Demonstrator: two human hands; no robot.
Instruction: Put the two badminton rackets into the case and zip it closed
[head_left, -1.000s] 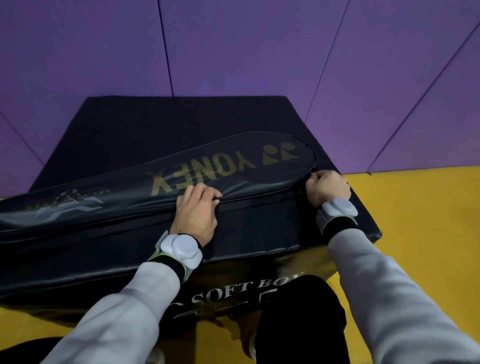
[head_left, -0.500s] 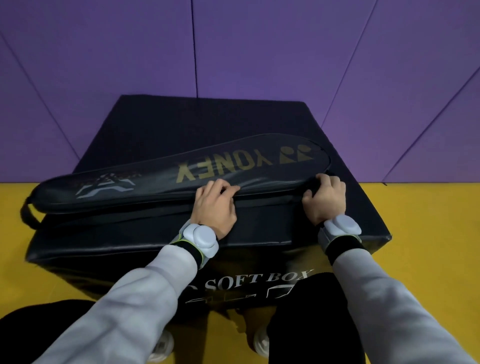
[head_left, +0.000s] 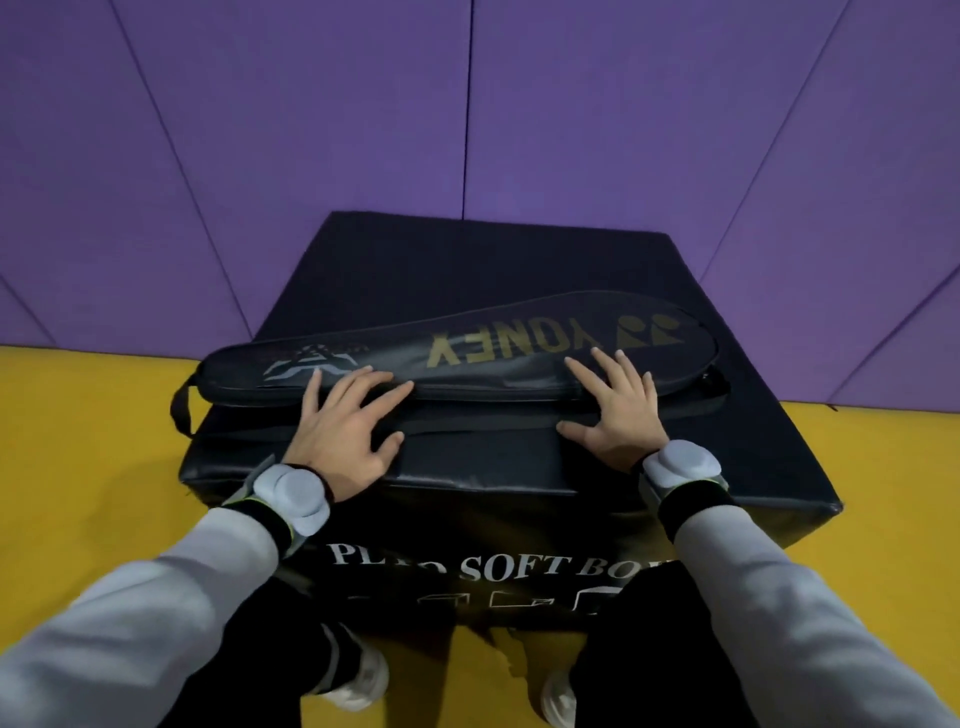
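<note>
A black racket case (head_left: 467, 353) with gold lettering lies flat across the top of a black soft box (head_left: 467, 260), wide end to the right, narrow end with a strap loop (head_left: 182, 405) hanging over the left edge. No rackets show; the case hides whatever is inside. My left hand (head_left: 343, 426) rests flat with fingers spread on the case's near edge, left of middle. My right hand (head_left: 618, 410) lies flat and spread on the near edge toward the wide end. Neither hand grips anything. The case's long strap (head_left: 478, 423) runs between my hands.
The soft box stands on a yellow floor (head_left: 78, 441) against purple padded walls (head_left: 467, 104). My legs and white shoes (head_left: 363, 675) are right at the box's front face. The box's far half behind the case is bare.
Both hands have let go of the case's edge and now lie open and flat on it. My right hand has moved left from the wide end; my head view has shifted left.
</note>
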